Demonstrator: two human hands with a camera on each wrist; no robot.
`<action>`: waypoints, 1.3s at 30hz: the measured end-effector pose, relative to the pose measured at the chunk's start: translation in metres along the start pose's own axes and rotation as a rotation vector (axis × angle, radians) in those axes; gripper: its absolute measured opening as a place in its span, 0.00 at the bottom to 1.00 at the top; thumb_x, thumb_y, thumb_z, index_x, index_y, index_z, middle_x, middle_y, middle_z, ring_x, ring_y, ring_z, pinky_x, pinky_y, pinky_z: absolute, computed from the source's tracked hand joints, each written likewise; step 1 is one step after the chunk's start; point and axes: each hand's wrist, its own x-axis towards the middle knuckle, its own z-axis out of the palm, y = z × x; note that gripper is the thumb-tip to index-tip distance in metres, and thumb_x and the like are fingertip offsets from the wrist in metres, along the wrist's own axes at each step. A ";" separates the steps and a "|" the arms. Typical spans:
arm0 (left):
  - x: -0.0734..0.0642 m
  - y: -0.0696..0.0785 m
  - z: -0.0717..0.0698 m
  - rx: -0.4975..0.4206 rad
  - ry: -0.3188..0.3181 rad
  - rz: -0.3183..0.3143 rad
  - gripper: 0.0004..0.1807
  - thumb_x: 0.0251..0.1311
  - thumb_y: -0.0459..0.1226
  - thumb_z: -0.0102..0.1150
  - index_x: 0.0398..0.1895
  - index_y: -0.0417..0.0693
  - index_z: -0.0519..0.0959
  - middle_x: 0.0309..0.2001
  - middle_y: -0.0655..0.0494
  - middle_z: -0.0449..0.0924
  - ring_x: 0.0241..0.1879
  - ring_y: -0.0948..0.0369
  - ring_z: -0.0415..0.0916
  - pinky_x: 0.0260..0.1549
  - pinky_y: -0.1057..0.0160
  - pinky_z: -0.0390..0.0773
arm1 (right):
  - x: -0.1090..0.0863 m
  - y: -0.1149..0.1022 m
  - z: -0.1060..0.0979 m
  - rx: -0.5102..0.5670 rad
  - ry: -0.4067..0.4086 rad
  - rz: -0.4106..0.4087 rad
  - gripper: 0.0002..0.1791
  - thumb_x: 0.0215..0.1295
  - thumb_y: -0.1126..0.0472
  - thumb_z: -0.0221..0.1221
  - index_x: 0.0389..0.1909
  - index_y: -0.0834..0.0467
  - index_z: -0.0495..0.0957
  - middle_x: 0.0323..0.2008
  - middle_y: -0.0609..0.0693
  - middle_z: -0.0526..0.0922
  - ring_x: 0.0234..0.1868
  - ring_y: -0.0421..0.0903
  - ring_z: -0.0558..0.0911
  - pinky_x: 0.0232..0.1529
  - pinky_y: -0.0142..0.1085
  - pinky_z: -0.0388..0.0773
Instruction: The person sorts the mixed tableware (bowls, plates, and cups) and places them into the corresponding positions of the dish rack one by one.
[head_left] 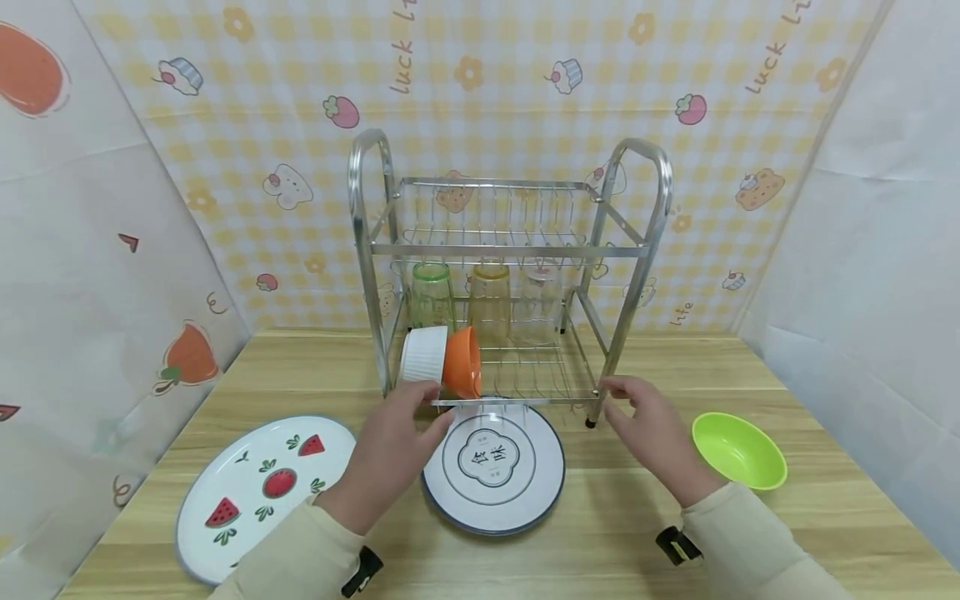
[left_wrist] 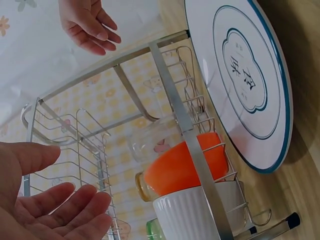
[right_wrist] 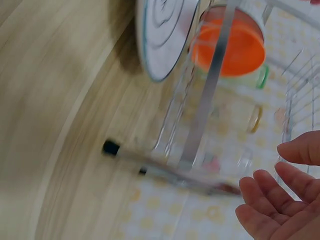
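A two-tier metal dish rack stands between my hands. My left hand is near its front left corner, fingers loosely spread and holding nothing. Beside the front right leg is my right hand, also holding nothing; its thumb and fingers are apart in the right wrist view. On the lower tier, a white ribbed bowl and an orange bowl stand on their sides, side by side. Behind them are a green glass, a yellow glass and a clear glass.
A round white plate with a blue rim lies before the rack. At left lies an oval plate with watermelon pictures, partly behind my left arm. A lime green bowl sits right of my right hand. Patterned cloth hangs behind.
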 end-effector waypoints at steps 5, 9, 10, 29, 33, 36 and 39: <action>-0.003 0.002 0.006 0.033 -0.011 0.016 0.18 0.59 0.36 0.65 0.52 0.38 0.78 0.48 0.47 0.80 0.49 0.51 0.78 0.50 0.53 0.78 | 0.003 0.024 -0.015 -0.036 0.023 0.050 0.21 0.68 0.63 0.53 0.60 0.68 0.71 0.55 0.68 0.76 0.57 0.66 0.73 0.52 0.58 0.72; -0.005 0.002 0.011 0.044 -0.007 0.065 0.17 0.58 0.34 0.65 0.50 0.37 0.78 0.47 0.48 0.80 0.47 0.53 0.77 0.49 0.53 0.78 | 0.006 0.041 -0.024 -0.026 0.029 0.102 0.23 0.69 0.62 0.51 0.61 0.69 0.69 0.57 0.69 0.74 0.58 0.67 0.72 0.53 0.58 0.70; -0.006 0.002 0.012 0.048 -0.003 0.075 0.17 0.58 0.34 0.65 0.50 0.38 0.78 0.47 0.48 0.80 0.47 0.53 0.77 0.49 0.53 0.78 | 0.006 0.044 -0.025 -0.027 0.028 0.115 0.23 0.69 0.61 0.51 0.61 0.69 0.69 0.57 0.70 0.74 0.58 0.67 0.71 0.53 0.58 0.70; -0.016 -0.003 0.024 0.115 0.017 0.177 0.17 0.57 0.35 0.66 0.49 0.39 0.79 0.48 0.50 0.81 0.50 0.53 0.77 0.51 0.53 0.77 | -0.004 0.105 -0.055 -0.181 0.051 0.231 0.26 0.64 0.66 0.48 0.60 0.75 0.65 0.57 0.79 0.67 0.55 0.74 0.69 0.42 0.55 0.71; -0.017 -0.003 0.026 0.118 0.013 0.194 0.17 0.57 0.35 0.66 0.50 0.41 0.79 0.48 0.51 0.81 0.50 0.54 0.77 0.51 0.54 0.77 | -0.008 0.119 -0.063 -0.191 0.018 0.262 0.27 0.63 0.66 0.48 0.61 0.77 0.63 0.58 0.80 0.64 0.54 0.73 0.69 0.42 0.55 0.70; -0.018 -0.003 0.026 0.118 0.005 0.187 0.18 0.57 0.36 0.66 0.51 0.42 0.79 0.48 0.52 0.81 0.50 0.55 0.77 0.51 0.54 0.77 | -0.011 0.129 -0.068 -0.190 -0.004 0.290 0.27 0.63 0.66 0.48 0.61 0.78 0.62 0.60 0.80 0.61 0.56 0.74 0.66 0.47 0.61 0.68; -0.019 -0.004 0.026 0.114 -0.001 0.174 0.19 0.58 0.36 0.66 0.52 0.42 0.79 0.49 0.52 0.81 0.50 0.55 0.77 0.51 0.54 0.77 | -0.014 0.138 -0.071 -0.198 -0.008 0.310 0.27 0.64 0.66 0.48 0.61 0.78 0.61 0.60 0.80 0.60 0.58 0.77 0.63 0.52 0.65 0.65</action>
